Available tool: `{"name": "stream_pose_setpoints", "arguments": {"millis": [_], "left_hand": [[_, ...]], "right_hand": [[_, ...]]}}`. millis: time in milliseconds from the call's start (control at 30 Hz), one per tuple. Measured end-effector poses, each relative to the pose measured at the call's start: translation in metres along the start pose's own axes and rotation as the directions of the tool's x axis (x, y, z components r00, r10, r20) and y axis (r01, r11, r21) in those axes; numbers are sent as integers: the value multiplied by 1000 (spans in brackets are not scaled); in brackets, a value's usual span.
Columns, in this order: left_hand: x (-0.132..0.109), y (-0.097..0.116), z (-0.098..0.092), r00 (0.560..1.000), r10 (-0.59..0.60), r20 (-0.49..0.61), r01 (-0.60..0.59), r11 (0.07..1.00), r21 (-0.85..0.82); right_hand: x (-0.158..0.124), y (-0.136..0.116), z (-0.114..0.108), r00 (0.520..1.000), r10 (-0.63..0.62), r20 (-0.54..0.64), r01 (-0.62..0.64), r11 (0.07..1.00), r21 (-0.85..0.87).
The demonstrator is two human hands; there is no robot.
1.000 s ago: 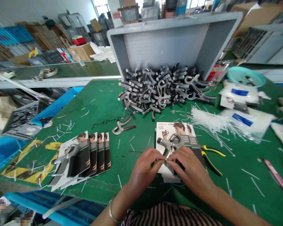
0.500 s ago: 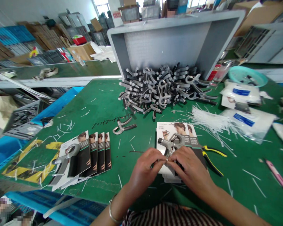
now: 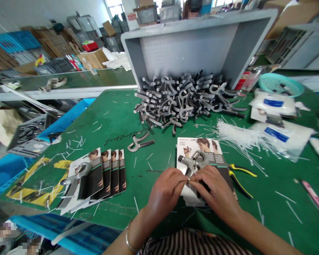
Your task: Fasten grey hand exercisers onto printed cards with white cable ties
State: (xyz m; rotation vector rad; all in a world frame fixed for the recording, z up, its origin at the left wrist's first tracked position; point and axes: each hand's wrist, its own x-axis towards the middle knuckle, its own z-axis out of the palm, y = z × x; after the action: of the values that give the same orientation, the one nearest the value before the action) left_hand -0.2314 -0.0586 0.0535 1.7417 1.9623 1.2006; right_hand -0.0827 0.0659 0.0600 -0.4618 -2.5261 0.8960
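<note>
My left hand (image 3: 168,187) and my right hand (image 3: 214,189) meet fingertip to fingertip, both closed in a pinch. Between them shows a small white piece of a cable tie (image 3: 188,179), mostly hidden by the fingers. Just beyond lies a grey hand grip strengthener (image 3: 200,156) with a metal spring, resting on a stack of printed cards (image 3: 184,147); my right fingers cover part of its handles. Another grip strengthener (image 3: 140,142) lies alone on the green table (image 3: 108,118). At left, one more grip strengthener (image 3: 83,169) sits on a fanned set of cards (image 3: 97,156).
A tipped grey crate (image 3: 186,49) spills a heap of grip strengtheners (image 3: 180,101). Loose white cable ties (image 3: 234,136) lie beside plastic bags (image 3: 284,138). Yellow-black pliers (image 3: 240,182) rest right of the stack, a pink cutter (image 3: 315,198) farther right. A turquoise bowl (image 3: 281,83) stands behind.
Both hands keep pinching at nearly the same spot, with a slight shift of the fingers. The whole view has moved a little; the other things stay put.
</note>
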Motion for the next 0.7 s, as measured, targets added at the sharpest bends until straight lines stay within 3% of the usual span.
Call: {"name": "stream_pose_setpoints", "arguments": {"millis": [100,233,367,500,633,700], "left_hand": [[0,-2,2,1000,15,-12,-15,999,39],[1,-3,1,996,35,79,-51,975,215],[6,-2,-2,996,23,83,-27,998,49],[6,-2,-1,997,-79,19,80,989,-122],[2,-2,1,969,-242,-54,232,960,-154],[2,-2,1,963,-269,-23,263,953,-148]], "right_hand": [[1,0,2,998,49,-45,-48,999,12],[1,1,2,998,38,-40,-38,999,16],[2,-1,1,999,23,-30,-23,1000,2],[3,-3,0,1000,13,-7,-13,1000,9],[1,-4,-2,1000,9,19,-10,1000,22],[0,-4,-2,1000,7,24,-8,999,39]]}}
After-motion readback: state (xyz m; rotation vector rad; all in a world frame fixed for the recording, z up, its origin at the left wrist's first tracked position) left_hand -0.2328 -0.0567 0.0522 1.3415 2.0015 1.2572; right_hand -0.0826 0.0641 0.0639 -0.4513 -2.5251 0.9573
